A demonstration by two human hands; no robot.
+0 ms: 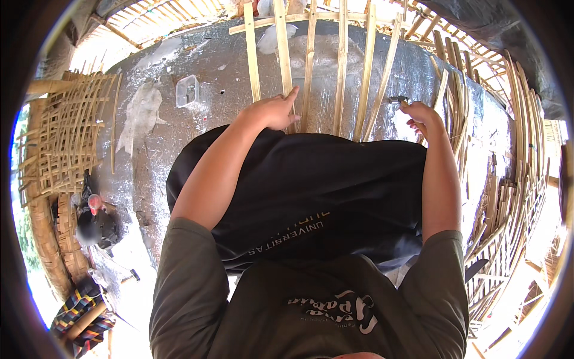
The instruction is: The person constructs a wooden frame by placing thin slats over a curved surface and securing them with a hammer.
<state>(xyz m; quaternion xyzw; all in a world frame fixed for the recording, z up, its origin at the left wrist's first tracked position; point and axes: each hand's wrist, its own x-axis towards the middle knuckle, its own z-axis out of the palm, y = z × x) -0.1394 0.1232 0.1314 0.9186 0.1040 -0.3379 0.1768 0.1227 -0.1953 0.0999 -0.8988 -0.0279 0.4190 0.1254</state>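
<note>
A row of pale bamboo slats (341, 66) stretches away from me over the dark floor, joined by a crosspiece (323, 18) at the far end. My left hand (272, 112) rests on the second slat from the left, its fingers apart. In my right hand (422, 118) is a hammer (397, 99); its dark head points left, beyond the rightmost slat of the row. The hand covers most of the handle. Black cloth (335, 179) lies across my lap and hides the near ends of the slats.
A clear plastic container (188, 91) sits on the floor at the far left. Woven bamboo panels (66, 131) stand along the left side. Loose bamboo strips (459, 113) are bundled at the right, near my right hand. A dark blade (475, 269) shows beside my right sleeve.
</note>
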